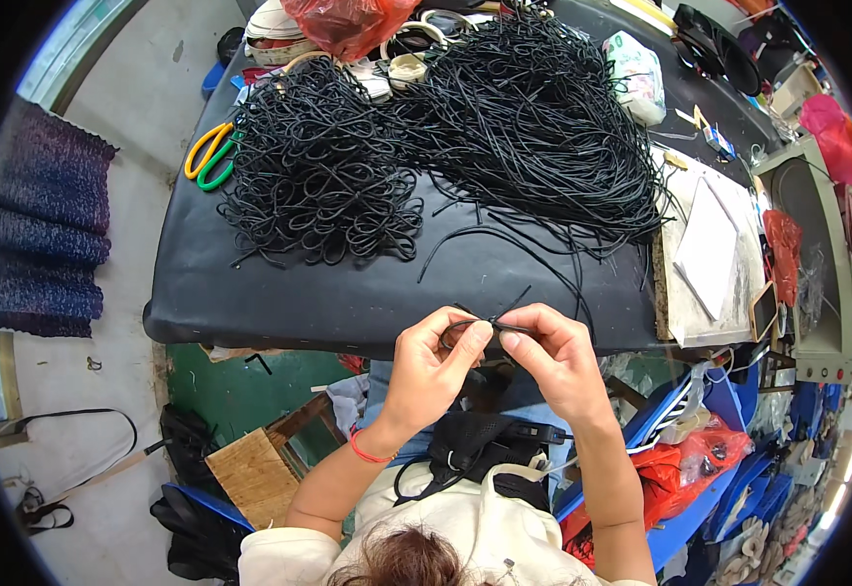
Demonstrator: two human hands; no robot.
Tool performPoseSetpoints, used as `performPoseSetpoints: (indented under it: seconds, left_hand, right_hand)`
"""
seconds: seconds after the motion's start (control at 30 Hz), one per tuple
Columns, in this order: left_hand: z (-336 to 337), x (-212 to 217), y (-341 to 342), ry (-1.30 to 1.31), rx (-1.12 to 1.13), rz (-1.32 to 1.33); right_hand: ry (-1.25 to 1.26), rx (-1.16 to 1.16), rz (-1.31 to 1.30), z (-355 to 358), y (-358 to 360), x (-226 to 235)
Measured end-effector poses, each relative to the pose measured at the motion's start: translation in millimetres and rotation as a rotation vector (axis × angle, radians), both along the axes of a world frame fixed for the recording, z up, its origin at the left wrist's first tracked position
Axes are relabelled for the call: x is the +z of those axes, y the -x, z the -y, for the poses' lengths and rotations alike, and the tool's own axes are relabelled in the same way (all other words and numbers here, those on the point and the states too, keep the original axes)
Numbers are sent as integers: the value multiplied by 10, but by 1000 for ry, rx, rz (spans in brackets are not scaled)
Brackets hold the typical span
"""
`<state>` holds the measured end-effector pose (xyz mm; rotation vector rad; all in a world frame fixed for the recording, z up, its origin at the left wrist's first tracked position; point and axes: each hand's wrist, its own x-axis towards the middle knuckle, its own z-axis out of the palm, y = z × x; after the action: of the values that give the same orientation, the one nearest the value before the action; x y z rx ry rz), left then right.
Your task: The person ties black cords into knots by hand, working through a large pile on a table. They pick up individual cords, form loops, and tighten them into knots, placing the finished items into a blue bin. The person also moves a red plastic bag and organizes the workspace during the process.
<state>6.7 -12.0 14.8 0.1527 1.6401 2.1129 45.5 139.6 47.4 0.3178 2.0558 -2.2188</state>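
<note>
My left hand [431,366] and my right hand [553,354] meet at the near edge of the black table [279,293]. Between their fingertips they pinch a short black cord [492,320], bent into a small loop with two loose ends sticking up. A pile of looped, tied black cords [314,176] lies at the left of the table. A larger heap of straight black cords [533,127] spreads over the middle and right. A red band circles my left wrist.
Green and yellow scissors [209,154] lie at the table's left edge. A red plastic bag [348,24] and rolls of tape sit at the far side. A white board with paper [707,249] lies at the right. Blue crates and red bags stand below right.
</note>
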Motion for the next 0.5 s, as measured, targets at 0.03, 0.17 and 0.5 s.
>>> performPoseSetpoints:
  seconds: [0.03,0.17,0.5]
  left_hand:
    - [2,-17,4,-14,-4,16]
    - [36,-40,31,-45,-100,48]
    - [12,64,178,-280,-115,143]
  right_hand:
    - [-11,17,29,-20,-10,12]
    - [188,22,143,-126,-44,-29]
    - [-169,-341,-148,78,-124,67]
